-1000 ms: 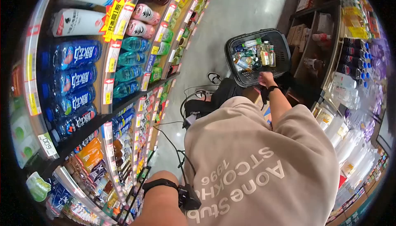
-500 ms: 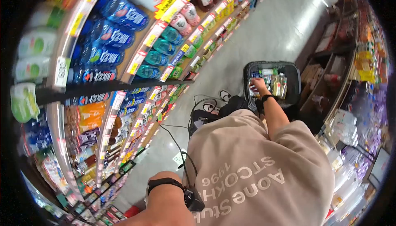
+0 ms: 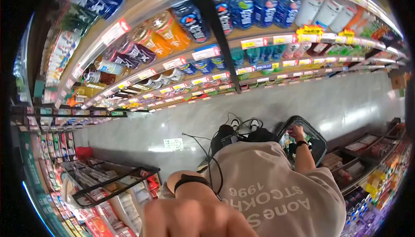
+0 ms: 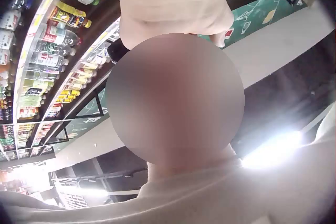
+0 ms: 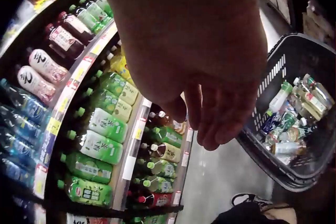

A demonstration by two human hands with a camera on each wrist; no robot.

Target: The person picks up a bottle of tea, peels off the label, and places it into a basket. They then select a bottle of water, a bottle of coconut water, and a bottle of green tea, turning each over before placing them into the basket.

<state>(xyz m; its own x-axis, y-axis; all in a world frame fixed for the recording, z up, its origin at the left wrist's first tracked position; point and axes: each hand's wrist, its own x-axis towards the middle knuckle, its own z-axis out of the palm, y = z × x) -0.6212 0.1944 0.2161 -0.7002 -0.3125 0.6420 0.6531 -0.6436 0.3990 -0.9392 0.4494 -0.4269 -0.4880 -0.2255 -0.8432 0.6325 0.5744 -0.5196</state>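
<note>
My left hand (image 3: 194,217) is raised close to the head camera, knuckles large and blurred. In the left wrist view the same hand (image 4: 176,8) is in front of a blurred-out face; its fingertips and anything in them are hidden. My right hand (image 3: 296,131) hangs over the near side of a black basket (image 3: 320,144). Seen from the right wrist, that hand (image 5: 202,77) has loosely bent, relaxed fingers holding nothing, left of the basket (image 5: 310,178). Small bottles (image 5: 313,98) lie heaped inside the basket.
A long shelf of drinks (image 3: 276,5) runs across the far side, with green bottles (image 5: 102,148) beside my right hand. Dark crates (image 3: 346,159) stand right of the basket. A black-framed rack (image 3: 116,185) is at lower left. Cables (image 3: 207,150) hang near my feet.
The head view has swung left, so the shelf now crosses the top and the basket sits lower right. My left hand has risen into view. My right hand remains at the basket.
</note>
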